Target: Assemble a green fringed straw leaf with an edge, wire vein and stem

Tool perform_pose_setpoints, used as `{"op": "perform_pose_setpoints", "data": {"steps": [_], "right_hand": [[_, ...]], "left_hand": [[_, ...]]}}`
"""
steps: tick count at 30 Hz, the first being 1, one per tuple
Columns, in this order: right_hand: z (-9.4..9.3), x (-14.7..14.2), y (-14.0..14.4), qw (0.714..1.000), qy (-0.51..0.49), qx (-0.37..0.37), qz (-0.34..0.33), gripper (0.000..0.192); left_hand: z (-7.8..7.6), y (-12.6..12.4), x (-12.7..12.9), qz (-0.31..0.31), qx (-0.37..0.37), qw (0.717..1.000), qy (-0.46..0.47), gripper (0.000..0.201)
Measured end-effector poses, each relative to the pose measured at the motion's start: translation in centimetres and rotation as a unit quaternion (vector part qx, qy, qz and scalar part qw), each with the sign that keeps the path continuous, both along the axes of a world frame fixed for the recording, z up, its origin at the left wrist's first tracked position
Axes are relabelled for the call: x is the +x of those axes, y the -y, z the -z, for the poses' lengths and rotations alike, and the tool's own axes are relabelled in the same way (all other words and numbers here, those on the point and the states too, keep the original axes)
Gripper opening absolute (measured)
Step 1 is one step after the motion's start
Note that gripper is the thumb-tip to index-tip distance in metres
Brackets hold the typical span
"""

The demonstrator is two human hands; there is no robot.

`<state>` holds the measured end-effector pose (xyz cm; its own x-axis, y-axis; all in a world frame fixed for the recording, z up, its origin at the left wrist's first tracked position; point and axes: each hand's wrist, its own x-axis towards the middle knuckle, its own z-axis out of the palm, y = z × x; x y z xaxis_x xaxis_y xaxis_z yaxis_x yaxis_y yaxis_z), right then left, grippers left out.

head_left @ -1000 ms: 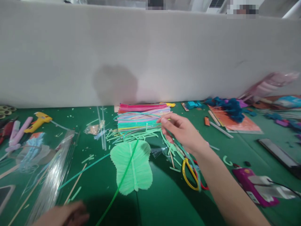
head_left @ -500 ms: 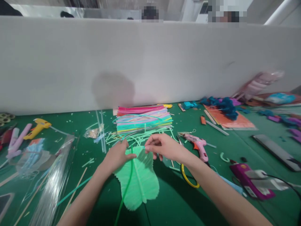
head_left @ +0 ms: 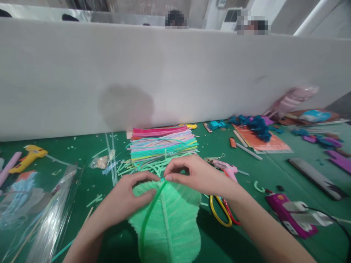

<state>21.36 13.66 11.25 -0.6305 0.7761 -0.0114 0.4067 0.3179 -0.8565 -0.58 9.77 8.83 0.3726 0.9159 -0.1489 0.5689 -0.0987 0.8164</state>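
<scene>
A light green leaf (head_left: 181,215) made of fuzzy pipe cleaners, with a raised midrib, is held up in front of me. My left hand (head_left: 131,197) grips its upper left edge, thumb on the near face and fingers behind. My right hand (head_left: 189,175) pinches thumb and forefinger at the leaf's top middle, on the upper end of a darker green pipe cleaner (head_left: 149,215). That strand curves down over the leaf's left half. Beyond the hands lies a stack of colored pipe cleaners (head_left: 164,144), with short green pieces scattered before it.
To the right are a pink glue gun (head_left: 227,170), yellow- and red-handled scissors (head_left: 219,213), a phone (head_left: 318,179) and a magenta power strip (head_left: 290,215). On the left lie a yellow glue gun (head_left: 29,157) and clear plastic sleeves (head_left: 53,223). A white partition (head_left: 192,76) stands behind.
The leaf has come closer and looks larger. My right hand has moved to the top middle and now pinches the darker strand's end there. My left hand has shifted slightly left and down.
</scene>
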Motion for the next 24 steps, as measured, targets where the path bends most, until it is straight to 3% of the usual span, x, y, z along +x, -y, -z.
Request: {"op": "perform_pose_setpoints", "data": {"steps": [5,7,10,12,15,16,24], "right_hand": [[-1.2,0.2,1.2,1.000,0.006,-0.013,0.005,0.010],[-1.4,0.2,1.3,1.000,0.016,-0.004,0.008,0.010],[-1.4,0.1,1.1,1.000,0.020,-0.002,0.009,0.011],[-1.3,-0.1,1.0,1.000,0.011,-0.006,0.008,0.011],[-1.2,-0.5,1.0,1.000,-0.005,-0.016,0.014,0.011],[-1.2,-0.6,1.0,1.000,-0.006,-0.019,0.019,0.011],[-1.9,-1.1,1.4,0.998,0.049,0.022,0.020,0.011]], "left_hand": [[0.0,-0.5,-2.4,0.017,-0.057,0.998,0.030,0.021],[0.4,-1.0,-3.6,-0.016,-0.055,0.998,0.013,0.026],[0.4,-1.4,-4.2,-0.093,0.014,0.996,-0.010,0.030],[-0.2,-1.2,-3.5,-0.084,0.029,0.996,-0.009,0.031],[-1.2,-0.4,-1.5,0.013,-0.008,1.000,-0.016,0.031],[-1.4,-0.2,-0.9,0.019,-0.010,1.000,-0.017,0.028],[-1.5,0.1,0.4,-0.017,-0.051,0.997,0.060,0.018]]}}
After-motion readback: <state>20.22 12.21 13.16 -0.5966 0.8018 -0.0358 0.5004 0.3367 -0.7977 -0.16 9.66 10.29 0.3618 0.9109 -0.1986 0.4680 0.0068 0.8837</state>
